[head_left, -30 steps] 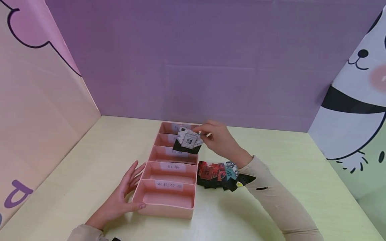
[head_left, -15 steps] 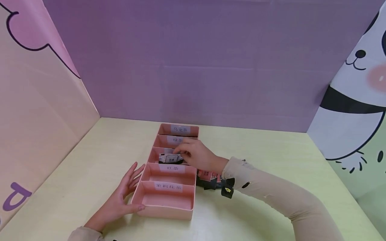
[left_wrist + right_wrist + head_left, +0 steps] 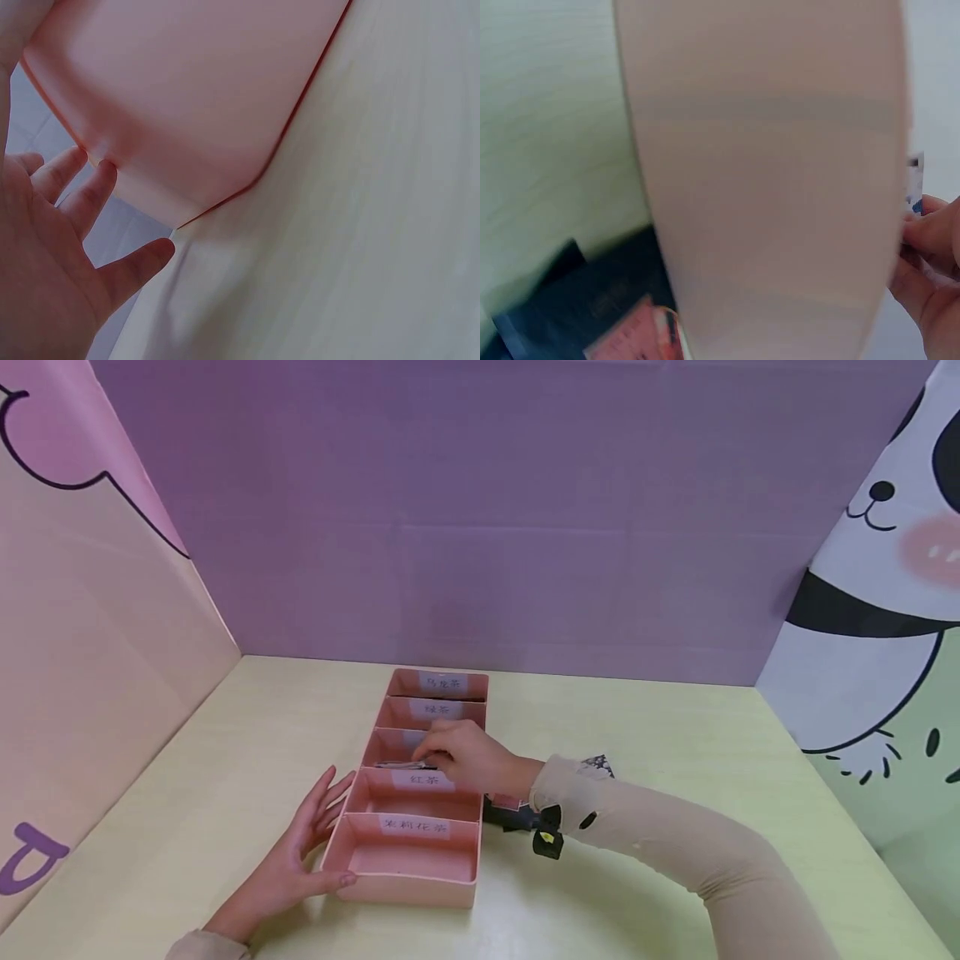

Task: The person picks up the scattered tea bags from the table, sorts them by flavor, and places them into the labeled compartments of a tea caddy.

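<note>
A long pink divided box (image 3: 405, 893) with labelled compartments stands on the table. My right hand (image 3: 476, 760) is over its middle compartment, pinching a tea bag packet (image 3: 397, 766) that is mostly down inside. In the right wrist view a pale printed edge of the packet (image 3: 915, 184) shows by the fingertips, beyond the box's side wall (image 3: 772, 180). My left hand (image 3: 300, 852) lies along the box's left side, fingers spread and thumb at the near corner. The left wrist view shows its fingertips (image 3: 105, 169) against the pink wall (image 3: 202, 82).
Other tea packets (image 3: 510, 814) lie right of the box, partly hidden under my right forearm; dark and red ones (image 3: 622, 300) show in the right wrist view. A purple partition (image 3: 510, 527) rises behind the table (image 3: 637, 718), with printed panels at both sides.
My right hand has brought the packet from above the box's far part down and nearer, into the middle compartment, where it has sunk lower. My left hand stays at the box.
</note>
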### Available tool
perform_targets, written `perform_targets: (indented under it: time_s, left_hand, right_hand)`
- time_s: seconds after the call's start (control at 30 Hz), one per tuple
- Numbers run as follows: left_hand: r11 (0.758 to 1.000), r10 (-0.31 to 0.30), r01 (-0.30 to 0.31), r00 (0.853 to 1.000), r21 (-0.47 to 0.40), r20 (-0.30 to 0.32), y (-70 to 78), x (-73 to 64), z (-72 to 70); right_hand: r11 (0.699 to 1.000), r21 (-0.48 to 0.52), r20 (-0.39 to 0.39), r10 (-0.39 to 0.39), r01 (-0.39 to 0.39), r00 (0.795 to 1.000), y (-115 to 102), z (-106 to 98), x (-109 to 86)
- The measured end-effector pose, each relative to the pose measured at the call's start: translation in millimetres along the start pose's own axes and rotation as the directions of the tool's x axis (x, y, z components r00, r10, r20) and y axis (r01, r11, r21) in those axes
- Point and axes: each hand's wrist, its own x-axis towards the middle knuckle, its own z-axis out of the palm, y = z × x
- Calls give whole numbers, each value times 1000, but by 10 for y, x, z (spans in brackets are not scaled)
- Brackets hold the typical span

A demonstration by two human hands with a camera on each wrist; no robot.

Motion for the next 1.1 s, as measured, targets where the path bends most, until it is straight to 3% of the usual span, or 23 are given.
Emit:
perform_targets:
  time_s: [0.37,0.63,0.77,0.83,0.9,1.1]
  left_hand:
    - [1000,8,-8,1000,2,9,3,-13,4]
    - [1000,-8,8,1000,2,11,-5,-14,-14]
    - [999,32,-32,999,-12,15,-7,-4,-25]
    - [998,59,-59,998,-16,16,-5,5,-29]
    - [999,41,-41,999,-10,15,-2,7,-28]
    - [1000,19,-19,1000,-3,14,23,14,4]
  right_hand:
    - [994,-89,110,78,-68,991,-35,137,-47]
    - [993,-95,123,81,-69,989,-39,65,-83]
    - [995,-86,125,66,-55,990,-23,-2,-129]
    - [997,-69,108,40,-33,993,-9,-54,-161]
    - [999,-40,68,4,-2,998,26,-102,-205]
    - [999,31,-100,16,-13,995,118,-229,-449]
